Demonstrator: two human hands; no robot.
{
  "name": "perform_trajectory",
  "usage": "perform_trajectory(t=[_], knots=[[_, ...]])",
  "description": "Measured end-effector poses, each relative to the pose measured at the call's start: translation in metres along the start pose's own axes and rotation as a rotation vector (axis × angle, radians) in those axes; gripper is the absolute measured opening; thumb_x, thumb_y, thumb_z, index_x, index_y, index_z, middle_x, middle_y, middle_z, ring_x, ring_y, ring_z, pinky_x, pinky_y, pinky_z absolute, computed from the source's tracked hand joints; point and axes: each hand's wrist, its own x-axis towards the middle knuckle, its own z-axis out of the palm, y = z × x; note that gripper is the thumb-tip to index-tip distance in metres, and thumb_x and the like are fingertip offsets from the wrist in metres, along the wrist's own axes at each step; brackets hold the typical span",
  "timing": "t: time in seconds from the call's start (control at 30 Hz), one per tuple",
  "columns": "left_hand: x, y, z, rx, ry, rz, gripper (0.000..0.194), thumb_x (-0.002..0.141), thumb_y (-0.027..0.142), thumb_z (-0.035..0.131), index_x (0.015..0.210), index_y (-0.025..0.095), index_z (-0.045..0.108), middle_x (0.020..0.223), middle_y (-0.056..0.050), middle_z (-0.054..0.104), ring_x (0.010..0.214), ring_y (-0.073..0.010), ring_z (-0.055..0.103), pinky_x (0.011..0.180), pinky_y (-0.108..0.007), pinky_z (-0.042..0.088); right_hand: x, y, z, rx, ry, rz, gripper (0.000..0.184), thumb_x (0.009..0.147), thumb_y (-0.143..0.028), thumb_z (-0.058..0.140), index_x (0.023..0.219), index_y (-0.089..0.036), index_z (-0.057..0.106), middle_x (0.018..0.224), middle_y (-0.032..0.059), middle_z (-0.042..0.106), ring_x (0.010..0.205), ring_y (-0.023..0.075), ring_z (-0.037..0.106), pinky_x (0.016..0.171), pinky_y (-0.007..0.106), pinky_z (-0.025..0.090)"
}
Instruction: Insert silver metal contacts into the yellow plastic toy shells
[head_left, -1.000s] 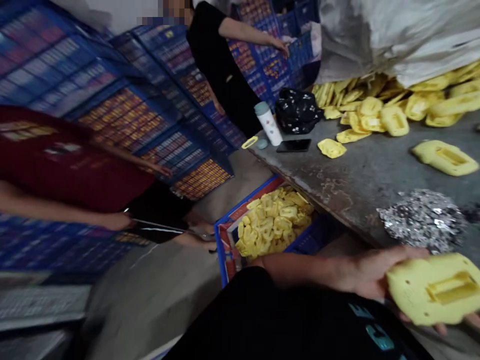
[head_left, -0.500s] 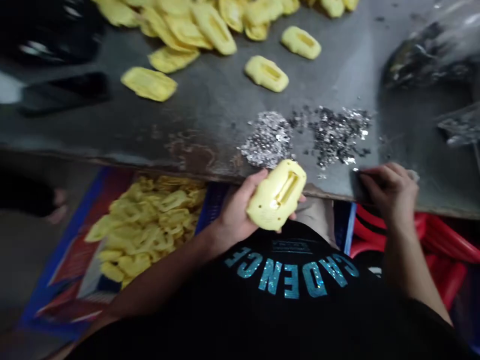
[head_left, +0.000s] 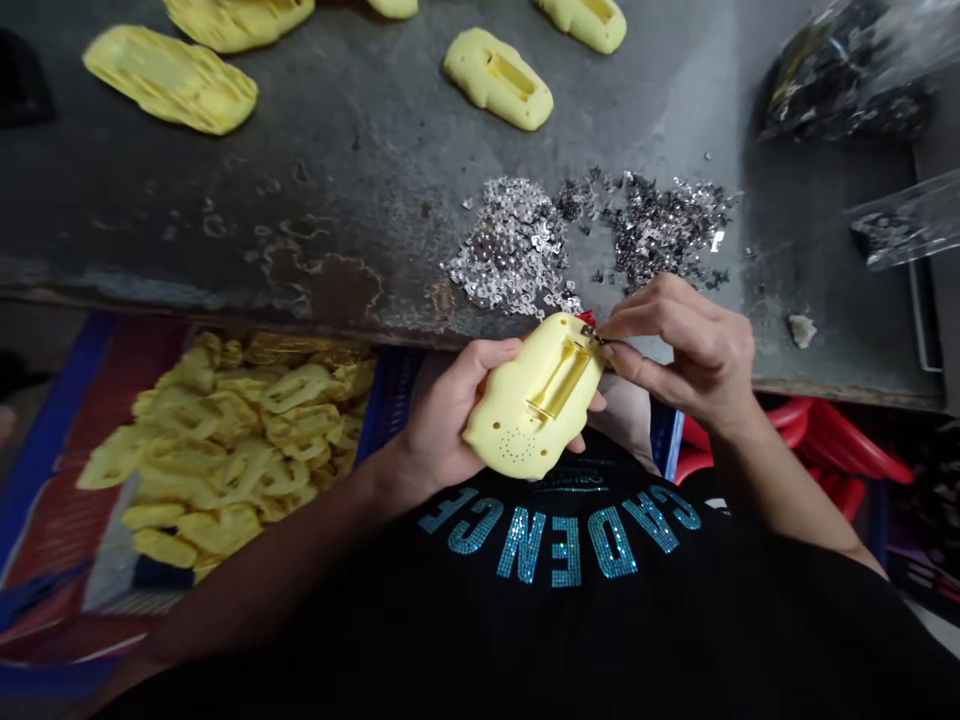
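Cradling a yellow plastic casing [head_left: 529, 400] in the left hand [head_left: 442, 415], the person is pinching a tiny metal part [head_left: 591, 333] between the fingertips of the right hand [head_left: 686, 345] at the casing's upper edge, all of it seen from the head view. The hands are close together and joined through the casing: the left is clamping around its body, with the fingers wrapping behind, while the right is pressing its fingertips at the corner. The casing is sitting near the middle of the view, just below the desk edge, with its recessed rectangular slot and a small ring of speaker holes facing up. A speck of red is showing behind its top corner, too small to name.

Just above the hands, at 12 o'clock, a heap of silver metal flakes [head_left: 510, 245] and a darker heap of metal flakes [head_left: 664, 225] are lying on the grey, stained desk [head_left: 225, 220]. Loose yellow casings [head_left: 169, 80] are lying scattered toward 11 o'clock. At 8 o'clock, a blue crate [head_left: 97, 360] is holding a pile of yellow plastic pieces [head_left: 225, 450]. A red plastic stool [head_left: 847, 440] is showing at 4 o'clock, and a clear plastic bag [head_left: 847, 70] of dark pieces is lying at 2 o'clock. A black T-shirt [head_left: 562, 590] with teal glitter lettering is filling the bottom of the view.
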Motion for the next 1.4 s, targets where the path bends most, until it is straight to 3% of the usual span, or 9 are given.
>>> perform_trajectory(t=[0.17,0.33,0.5,0.6,0.83,1.03,1.2,1.4], knots=[[-0.001,0.002,0.006,0.017,-0.001,0.017,0.059,0.1,0.055,0.067,0.136,0.008,0.071,0.11,-0.024,0.088,0.075,-0.033,0.086,0.064,-0.036,0.067,0.002,0.0,-0.001,-0.073,-0.032,-0.072,0.014,0.115,-0.039,0.068,0.113,-0.028,0.077,0.102,0.0023,0.081,0.09,0.0186,0.076,0.079,0.038,0.065],[0.003,0.003,0.013,0.035,0.039,0.039,0.056,0.106,0.046,0.059,0.143,0.005,0.066,0.105,-0.023,0.087,0.073,-0.0306,0.084,0.066,-0.037,0.067,0.002,-0.004,-0.006,-0.141,-0.057,-0.156,0.01,0.112,-0.025,0.071,0.122,-0.026,0.074,0.107,0.0029,0.081,0.093,0.0181,0.075,0.082,0.037,0.064],[0.005,0.001,0.015,0.035,-0.007,0.057,0.053,0.103,0.048,0.063,0.14,0.01,0.07,0.1,-0.018,0.087,0.073,-0.0312,0.085,0.066,-0.038,0.068,0.0,-0.006,-0.011,-0.173,-0.102,-0.158,0.016,0.112,-0.025,0.072,0.127,-0.029,0.073,0.111,0.0025,0.081,0.094,0.019,0.075,0.082,0.038,0.063],[0.005,0.001,0.015,0.037,0.018,0.035,0.055,0.106,0.047,0.056,0.144,0.01,0.07,0.099,-0.017,0.087,0.074,-0.03,0.085,0.063,-0.035,0.066,-0.001,-0.006,-0.011,-0.186,-0.111,-0.164,0.02,0.111,-0.025,0.073,0.13,-0.028,0.072,0.112,0.0033,0.081,0.095,0.0196,0.074,0.083,0.038,0.063],[0.005,-0.003,0.02,0.027,0.101,0.061,0.063,0.102,0.044,0.056,0.151,0.005,0.065,0.102,-0.019,0.086,0.082,-0.0326,0.085,0.062,-0.036,0.068,-0.002,-0.011,-0.01,-0.239,-0.157,-0.156,0.022,0.112,-0.023,0.068,0.133,-0.03,0.07,0.114,0.0029,0.081,0.098,0.0201,0.073,0.086,0.039,0.062],[0.002,-0.007,0.017,0.062,0.121,0.067,0.063,0.102,0.047,0.059,0.149,0.005,0.065,0.095,-0.017,0.085,0.074,-0.0286,0.082,0.064,-0.037,0.07,-0.002,-0.016,-0.007,-0.341,-0.138,-0.257,0.017,0.111,-0.019,0.068,0.126,-0.025,0.071,0.111,0.0055,0.082,0.095,0.0218,0.071,0.079,0.038,0.061],[0.002,-0.009,0.013,0.057,0.098,0.066,0.064,0.102,0.05,0.061,0.148,0.007,0.066,0.103,-0.018,0.086,0.079,-0.0287,0.083,0.069,-0.038,0.071,-0.009,-0.018,-0.004,-0.33,-0.127,-0.225,0.031,0.111,-0.022,0.069,0.142,-0.028,0.07,0.118,0.0065,0.084,0.099,0.0236,0.074,0.08,0.041,0.061],[0.0,-0.009,0.013,0.033,0.047,0.097,0.067,0.104,0.049,0.058,0.156,0.006,0.06,0.096,-0.016,0.086,0.072,-0.0293,0.081,0.064,-0.039,0.069,-0.024,-0.024,0.005,-0.372,0.029,-0.137,0.044,0.108,-0.018,0.072,0.15,-0.031,0.069,0.117,0.0056,0.088,0.093,0.0241,0.076,0.078,0.041,0.061]])
